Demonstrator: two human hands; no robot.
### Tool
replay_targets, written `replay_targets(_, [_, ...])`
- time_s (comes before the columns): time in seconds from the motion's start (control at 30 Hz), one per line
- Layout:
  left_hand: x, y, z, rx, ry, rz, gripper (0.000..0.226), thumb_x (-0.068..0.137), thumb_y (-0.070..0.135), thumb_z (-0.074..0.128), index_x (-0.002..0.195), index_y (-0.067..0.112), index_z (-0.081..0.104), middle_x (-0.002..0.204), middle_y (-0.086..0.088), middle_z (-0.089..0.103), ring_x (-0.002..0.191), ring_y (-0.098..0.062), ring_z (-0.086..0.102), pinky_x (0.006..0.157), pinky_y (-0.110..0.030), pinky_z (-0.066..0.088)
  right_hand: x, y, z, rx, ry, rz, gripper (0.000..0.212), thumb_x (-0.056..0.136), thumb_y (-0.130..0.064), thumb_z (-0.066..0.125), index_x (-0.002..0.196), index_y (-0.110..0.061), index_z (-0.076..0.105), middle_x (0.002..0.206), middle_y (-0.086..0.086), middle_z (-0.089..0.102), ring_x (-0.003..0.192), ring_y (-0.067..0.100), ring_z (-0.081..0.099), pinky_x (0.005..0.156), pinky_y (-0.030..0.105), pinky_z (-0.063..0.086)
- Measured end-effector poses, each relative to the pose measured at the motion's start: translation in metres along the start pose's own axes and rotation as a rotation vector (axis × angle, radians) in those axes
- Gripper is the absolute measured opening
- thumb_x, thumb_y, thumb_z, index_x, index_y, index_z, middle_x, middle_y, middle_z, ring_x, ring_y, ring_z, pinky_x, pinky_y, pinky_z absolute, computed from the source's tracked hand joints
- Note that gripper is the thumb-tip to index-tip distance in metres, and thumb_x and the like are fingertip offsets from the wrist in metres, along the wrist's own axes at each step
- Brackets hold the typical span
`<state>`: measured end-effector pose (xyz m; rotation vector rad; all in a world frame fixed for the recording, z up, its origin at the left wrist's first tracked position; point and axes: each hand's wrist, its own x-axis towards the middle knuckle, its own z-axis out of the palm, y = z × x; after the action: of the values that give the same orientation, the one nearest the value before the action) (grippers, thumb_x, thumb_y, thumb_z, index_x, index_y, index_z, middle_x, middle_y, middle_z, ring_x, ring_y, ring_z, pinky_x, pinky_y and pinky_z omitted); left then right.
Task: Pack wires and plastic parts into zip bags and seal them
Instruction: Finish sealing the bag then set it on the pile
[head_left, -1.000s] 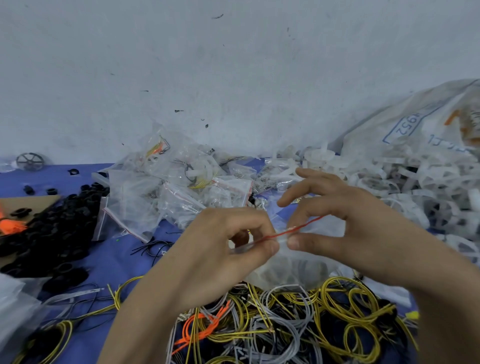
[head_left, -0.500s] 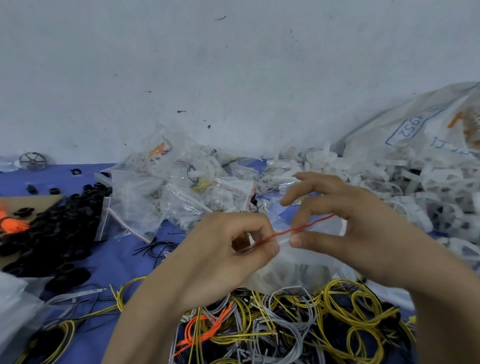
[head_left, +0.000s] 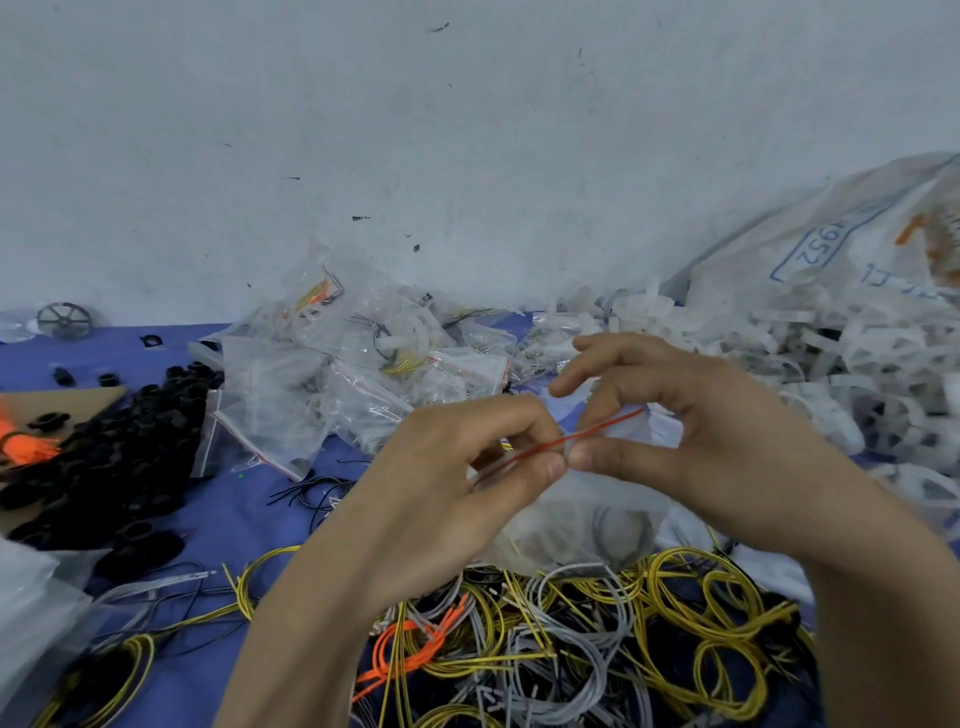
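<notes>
A clear zip bag (head_left: 582, 525) with a red seal strip hangs between my hands over the wires, holding a white plastic part and wire. My left hand (head_left: 447, 488) pinches the seal strip at its left end with thumb and forefinger. My right hand (head_left: 691, 441) pinches the same strip right beside it, thumb in front, fingers curled behind. Below lies a tangle of yellow, grey and orange wires (head_left: 571, 654). White plastic parts (head_left: 841, 364) are heaped at the right.
A pile of filled zip bags (head_left: 353, 384) lies against the wall behind my hands. Black plastic rings (head_left: 104, 457) are heaped at the left by brown cardboard (head_left: 62, 402). A large printed sack (head_left: 831, 249) stands at the right. Blue cloth (head_left: 234, 509) covers the surface.
Both hands stay on the bag's red seal strip; my right thumb has slid left along it until it nearly touches my left fingertips.
</notes>
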<state>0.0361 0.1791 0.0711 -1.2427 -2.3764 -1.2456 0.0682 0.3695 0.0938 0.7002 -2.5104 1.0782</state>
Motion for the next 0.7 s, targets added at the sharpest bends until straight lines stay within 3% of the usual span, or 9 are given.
replay_targets(0.1, [0.001, -0.001, 0.001, 0.023, 0.035, 0.021, 0.011, 0.086, 0.029, 0.058, 0.076, 0.025, 0.06, 0.069, 0.013, 0.055, 0.067, -0.009, 0.052, 0.061, -0.014, 0.035, -0.001, 0.0, -0.004, 0.104, 0.043, 0.05, 0.02, 0.06, -0.049, 0.065, 0.064, -0.03, 0.067, 0.103, -0.021, 0.064, 0.105, -0.004, 0.057, 0.09, 0.01, 0.037])
replay_targets(0.2, [0.002, -0.004, 0.001, -0.017, 0.062, -0.003, 0.012, 0.086, 0.031, 0.058, 0.076, 0.025, 0.058, 0.068, 0.005, 0.054, 0.063, -0.011, 0.05, 0.059, -0.019, 0.037, -0.001, 0.001, -0.004, 0.042, 0.097, 0.008, 0.021, 0.066, -0.041, 0.065, 0.063, -0.02, 0.064, 0.103, -0.021, 0.065, 0.104, -0.005, 0.057, 0.089, 0.007, 0.035])
replay_targets(0.43, [-0.001, -0.024, -0.01, -0.049, 0.127, -0.086, 0.016, 0.083, 0.04, 0.062, 0.075, 0.028, 0.058, 0.068, -0.001, 0.055, 0.067, -0.018, 0.052, 0.062, -0.027, 0.039, -0.002, 0.01, -0.01, 0.012, 0.238, -0.009, 0.02, 0.064, -0.041, 0.068, 0.058, -0.024, 0.058, 0.102, -0.02, 0.066, 0.101, -0.006, 0.059, 0.088, 0.006, 0.035])
replay_targets(0.53, [-0.004, -0.04, -0.016, -0.068, 0.188, -0.156, 0.02, 0.079, 0.044, 0.06, 0.073, 0.025, 0.059, 0.07, -0.004, 0.057, 0.069, -0.019, 0.052, 0.064, -0.025, 0.039, -0.006, 0.021, -0.019, 0.048, 0.346, -0.026, 0.023, 0.063, -0.038, 0.072, 0.054, -0.027, 0.053, 0.097, -0.014, 0.068, 0.099, 0.003, 0.062, 0.088, 0.016, 0.042])
replay_targets(0.7, [-0.011, -0.06, -0.023, -0.071, 0.325, -0.25, 0.024, 0.077, 0.035, 0.063, 0.061, 0.021, 0.052, 0.055, 0.007, 0.049, 0.052, -0.002, 0.039, 0.051, -0.013, 0.032, -0.005, 0.041, -0.019, 0.27, 0.367, 0.089, 0.021, 0.059, -0.038, 0.078, 0.06, -0.025, 0.062, 0.097, -0.01, 0.07, 0.099, 0.006, 0.064, 0.084, 0.02, 0.046])
